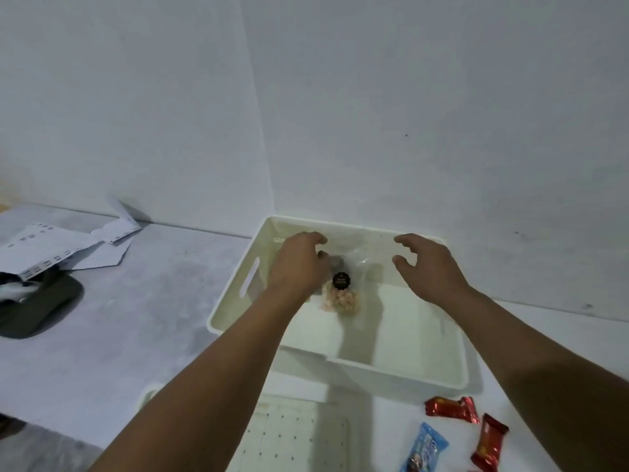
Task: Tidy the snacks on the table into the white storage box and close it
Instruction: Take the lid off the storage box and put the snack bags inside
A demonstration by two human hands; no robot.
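While both hands' fingers (405, 240) hang spread, the white storage box (401, 371) interior lies mostly bare.

folded white papers (68, 248) well off to the left of the left hand, dark cap (41, 303) just below them, papers overlapping its top edge, bare white wall (408, 97) beyond both hands

The left hand (299, 264) hides part of the clear snack bag (340, 291); its label is unreadable.

A plain, bare room, likely a home or simple workspace. Blank white walls (408, 97) meet in a corner above a pale counter (153, 301). Loose papers (68, 247) and a dark cap (41, 301) lie on it.
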